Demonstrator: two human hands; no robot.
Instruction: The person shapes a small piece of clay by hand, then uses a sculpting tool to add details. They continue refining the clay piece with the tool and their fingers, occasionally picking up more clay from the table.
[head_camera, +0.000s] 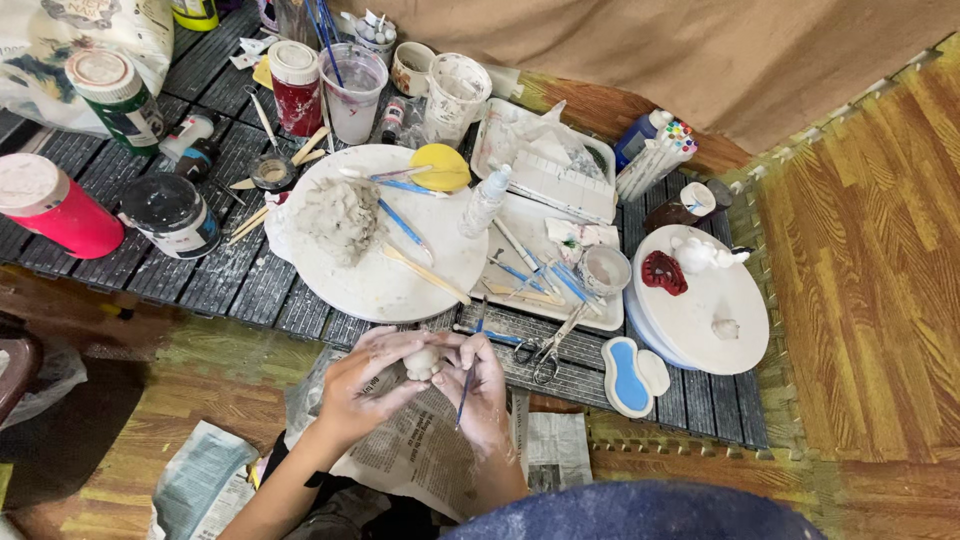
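The left hand (365, 385) curls its fingers around a small clay lump (422, 362), which sits just beyond its fingertips. To the right, touching the lump, the right hand (485, 385) pinches a thin blue tool (466, 388), its long axis running steeply down and away from the lump.

Both forearms meet low; left hand (365, 385) cupped, right hand (482, 385) seemingly pinched, fingers curled.
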